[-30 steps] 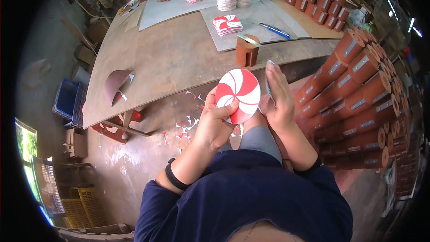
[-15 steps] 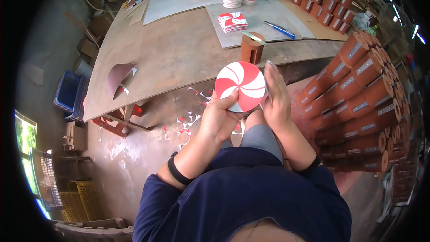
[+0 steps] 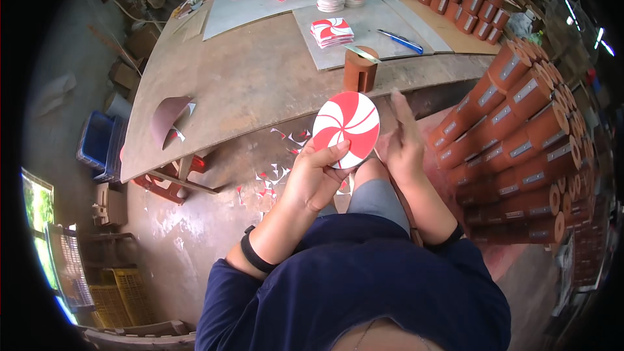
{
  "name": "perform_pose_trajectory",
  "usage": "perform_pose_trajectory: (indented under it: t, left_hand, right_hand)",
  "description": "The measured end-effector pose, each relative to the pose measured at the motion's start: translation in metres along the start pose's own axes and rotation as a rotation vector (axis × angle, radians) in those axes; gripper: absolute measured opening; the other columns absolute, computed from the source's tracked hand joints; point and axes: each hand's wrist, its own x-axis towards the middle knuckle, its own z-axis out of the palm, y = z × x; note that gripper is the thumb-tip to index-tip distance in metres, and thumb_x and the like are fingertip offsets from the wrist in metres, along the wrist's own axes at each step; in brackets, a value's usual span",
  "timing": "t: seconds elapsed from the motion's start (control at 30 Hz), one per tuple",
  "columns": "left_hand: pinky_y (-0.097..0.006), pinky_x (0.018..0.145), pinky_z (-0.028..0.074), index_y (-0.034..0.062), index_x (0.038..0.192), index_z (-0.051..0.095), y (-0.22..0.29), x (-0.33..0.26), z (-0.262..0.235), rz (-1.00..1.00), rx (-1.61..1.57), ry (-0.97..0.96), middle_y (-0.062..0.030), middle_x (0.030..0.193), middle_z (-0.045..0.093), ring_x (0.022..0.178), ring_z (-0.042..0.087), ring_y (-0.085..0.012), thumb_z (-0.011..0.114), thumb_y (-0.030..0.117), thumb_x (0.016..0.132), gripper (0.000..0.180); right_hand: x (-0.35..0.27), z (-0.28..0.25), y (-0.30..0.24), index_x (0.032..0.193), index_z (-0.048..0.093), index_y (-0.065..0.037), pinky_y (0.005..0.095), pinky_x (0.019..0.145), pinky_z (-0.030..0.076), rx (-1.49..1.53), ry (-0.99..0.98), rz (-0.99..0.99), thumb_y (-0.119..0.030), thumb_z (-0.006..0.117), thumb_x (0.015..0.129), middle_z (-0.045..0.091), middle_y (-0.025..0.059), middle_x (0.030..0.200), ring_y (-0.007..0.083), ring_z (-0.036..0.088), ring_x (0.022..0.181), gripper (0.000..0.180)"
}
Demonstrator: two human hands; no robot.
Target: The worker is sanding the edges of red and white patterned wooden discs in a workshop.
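Striped disc (image 3: 355, 118) sits pinched in my left hand (image 3: 313, 174); just rightward, my right hand (image 3: 407, 149), whose grip I can't tell remotely.

2 hands (image 3: 311, 175), 1 held disc (image 3: 357, 120), 1 knife (image 3: 403, 42)

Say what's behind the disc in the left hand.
The edge of the table runs behind the disc, showing on both sides; the stretch between is covered. The left hand has its thumb in front; any fingers directly behind are hidden.
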Motion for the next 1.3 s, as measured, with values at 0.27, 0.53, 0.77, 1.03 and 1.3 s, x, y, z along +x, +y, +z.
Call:
perform_pose_trajectory:
  t: [0.27,0.53,0.77,1.03,1.3]
  left_hand:
    - [-0.031,0.07,0.048,0.0098,0.126,0.026,-0.003,0.004,0.003,0.076,0.075,0.022,-0.0085,0.113,0.048,0.092,0.056,-0.019,0.049,0.004,0.081,0.051]
    - [-0.032,0.077,0.048,-0.0058,0.103,0.041,-0.001,0.021,-0.023,-0.015,-0.019,-0.018,-0.0164,0.096,0.055,0.087,0.057,-0.0209,0.055,0.003,0.078,0.03]
    - [-0.036,0.081,0.047,-0.0062,0.111,0.035,-0.009,0.02,-0.014,0.066,0.039,0.039,-0.0175,0.104,0.051,0.093,0.055,-0.0225,0.053,-0.004,0.077,0.039]
    - [-0.038,0.084,0.046,-0.0039,0.115,0.031,-0.007,0.013,-0.006,0.091,0.071,0.112,-0.0171,0.107,0.048,0.097,0.052,-0.0241,0.052,-0.007,0.076,0.044]
    - [-0.037,0.083,0.045,-0.002,0.111,0.039,-0.003,0.017,-0.012,0.013,-0.069,0.032,-0.0138,0.107,0.051,0.097,0.053,-0.0219,0.042,0.01,0.086,0.027]
  right_hand:
    - [0.003,-0.008,-0.018,0.123,0.037,0.001,0.0357,0.096,0.032,0.085,-0.037,-0.04,0.017,0.036,0.066,0.04,0.0179,0.125,0.0307,0.037,0.117,0.06]
    - [0.007,-0.014,-0.022,0.12,0.04,0.004,0.0321,0.093,0.033,0.072,0.017,-0.168,0.011,0.033,0.071,0.042,0.0181,0.124,0.0269,0.042,0.115,0.049]
    - [0.004,0.0,-0.015,0.118,0.04,0.004,0.04,0.093,0.034,-0.211,-0.007,-0.476,0.013,0.039,0.066,0.043,0.0217,0.12,0.0377,0.04,0.113,0.053]
    - [0.006,-0.003,-0.037,0.117,0.043,0.004,0.0401,0.094,0.032,-0.092,-0.041,-0.498,0.007,0.044,0.064,0.044,0.0187,0.12,0.0337,0.041,0.113,0.053]
    - [0.007,-0.002,-0.007,0.12,0.041,-0.001,0.0337,0.094,0.033,0.06,0.002,-0.165,0.017,0.038,0.064,0.042,0.0168,0.123,0.03,0.039,0.116,0.059]
